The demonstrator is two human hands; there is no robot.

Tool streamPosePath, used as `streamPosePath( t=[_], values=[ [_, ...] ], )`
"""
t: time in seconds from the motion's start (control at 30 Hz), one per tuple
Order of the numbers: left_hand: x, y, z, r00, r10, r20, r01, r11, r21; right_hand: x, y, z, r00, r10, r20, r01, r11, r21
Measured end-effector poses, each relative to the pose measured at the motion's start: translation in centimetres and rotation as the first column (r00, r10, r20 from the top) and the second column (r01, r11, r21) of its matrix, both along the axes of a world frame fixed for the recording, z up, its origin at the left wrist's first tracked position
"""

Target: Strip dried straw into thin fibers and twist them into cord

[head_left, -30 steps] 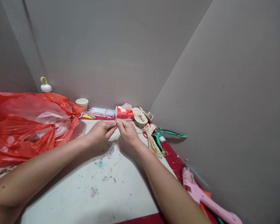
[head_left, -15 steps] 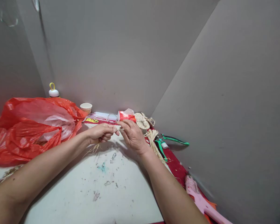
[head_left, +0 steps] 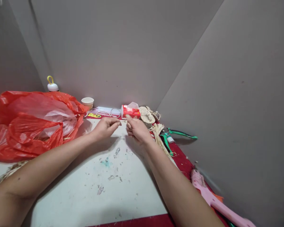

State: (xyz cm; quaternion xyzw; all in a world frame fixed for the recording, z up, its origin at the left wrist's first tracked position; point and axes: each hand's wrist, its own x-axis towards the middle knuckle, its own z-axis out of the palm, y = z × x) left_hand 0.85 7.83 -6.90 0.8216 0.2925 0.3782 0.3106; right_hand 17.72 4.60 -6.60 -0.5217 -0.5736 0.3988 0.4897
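Over the white board (head_left: 85, 198), my left hand (head_left: 106, 128) is closed in a pinch, thumb against the fingers. A short bit of pale raffia strand (head_left: 124, 121) shows in the gap between it and my right hand (head_left: 138, 128). My right hand is curled, with its thumb on top, and the strand runs into it. Most of the strand is hidden by the hands. Just beyond the right hand stand a red tissue pack (head_left: 130, 112) and coiled pieces of woven straw (head_left: 147, 115). Beside the right wrist lies a raffia bundle (head_left: 159, 134).
A red plastic bag (head_left: 26, 132) fills the left side. Behind it are a white-capped bottle (head_left: 53, 86), a paper cup (head_left: 87, 101) and glue sticks (head_left: 104, 111). Green-handled pliers (head_left: 165, 142) and a pink glue gun (head_left: 210, 198) lie along the right wall.
My hands met fingertip to fingertip a second ago and are now slightly apart. Loose fibre ends seen under my left hand half a second ago no longer show. The view has shifted a little.
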Motion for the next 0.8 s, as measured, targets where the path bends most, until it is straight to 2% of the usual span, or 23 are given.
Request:
streamPosePath(
  t=[0.03,0.07,0.1,0.13,0.2,0.23,0.27,0.3,0.33,0.37,0.4,0.43,0.47,0.5,0.57,0.63,0.67,0.73,0.77,0.8],
  values=[
    [0.0,0.2,0.2,0.997,-0.008,0.081,0.022,0.984,-0.176,0.3,0.0,0.0,0.99,-0.129,0.061,0.117,0.978,0.172],
    [-0.1,0.5,0.5,0.99,-0.018,0.143,0.067,0.934,-0.351,0.5,-0.1,0.0,0.961,-0.242,0.131,0.181,0.914,0.364],
    [-0.3,0.7,0.7,0.982,-0.035,0.184,0.124,0.856,-0.502,0.8,-0.1,-0.1,0.925,-0.313,0.214,0.16,0.833,0.53],
    [-0.5,0.9,0.9,0.975,-0.066,0.214,0.187,0.767,-0.614,1.1,-0.1,-0.2,0.885,-0.344,0.315,0.068,0.763,0.643],
    [-1.0,1.1,1.2,0.953,-0.155,0.262,0.3,0.616,-0.728,1.6,0.0,-0.3,0.779,-0.343,0.525,-0.179,0.681,0.71],
    [-1.2,1.1,1.3,0.941,-0.201,0.272,0.338,0.568,-0.751,1.8,-0.1,-0.3,0.725,-0.332,0.603,-0.273,0.666,0.694],
    [-1.3,1.1,1.4,0.932,-0.24,0.27,0.359,0.54,-0.761,1.8,-0.1,-0.4,0.688,-0.314,0.655,-0.332,0.667,0.668],
    [-1.4,1.0,1.5,0.928,-0.269,0.257,0.366,0.537,-0.76,1.7,-0.2,-0.4,0.679,-0.287,0.676,-0.354,0.678,0.644],
    [-1.3,0.9,1.5,0.929,-0.286,0.233,0.36,0.566,-0.742,1.4,-0.3,-0.5,0.705,-0.246,0.666,-0.344,0.702,0.623],
    [-1.2,0.7,1.5,0.938,-0.289,0.192,0.338,0.633,-0.696,1.0,-0.4,-0.5,0.764,-0.191,0.616,-0.299,0.741,0.601],
    [-1.1,0.5,1.4,0.953,-0.27,0.137,0.296,0.735,-0.61,0.4,-0.6,-0.7,0.854,-0.122,0.505,-0.21,0.808,0.55],
    [-1.0,0.3,1.3,0.97,-0.234,0.066,0.237,0.845,-0.48,-0.2,-0.6,-0.8,0.938,-0.058,0.342,-0.109,0.888,0.447],
    [-0.9,0.1,1.1,0.983,-0.183,-0.018,0.168,0.935,-0.313,-0.9,-0.6,-1.0,0.987,-0.016,0.157,-0.032,0.954,0.299],
    [-0.8,0.0,0.9,0.988,-0.119,-0.103,0.104,0.985,-0.137,-1.5,-0.6,-1.1,1.0,0.001,-0.009,0.0,0.991,0.135],
    [-0.7,-0.2,0.3,0.97,-0.001,-0.245,0.034,0.991,0.131,-2.2,-0.3,-1.3,0.982,0.02,-0.189,-0.04,0.994,-0.102],
    [-0.6,-0.1,-0.3,0.961,0.069,-0.268,-0.006,0.973,0.232,-2.0,0.0,-1.2,0.972,0.073,-0.222,-0.118,0.973,-0.198],
    [-0.6,0.1,-0.5,0.97,0.083,-0.228,-0.032,0.975,0.221,-1.7,0.2,-1.1,0.968,0.058,-0.246,-0.114,0.969,-0.218],
    [-0.5,0.6,-0.6,0.991,0.087,-0.098,-0.08,0.994,0.073,-0.6,0.4,-0.7,0.964,-0.07,-0.256,0.031,0.988,-0.151],
    [-0.5,0.8,-0.5,0.996,0.077,-0.034,-0.079,0.995,-0.062,0.0,0.5,-0.5,0.961,-0.155,-0.228,0.151,0.988,-0.037],
    [-0.5,1.1,-0.4,0.998,0.056,0.02,-0.05,0.973,-0.223,0.5,0.5,-0.4,0.958,-0.229,-0.171,0.252,0.959,0.127]
  ],
)
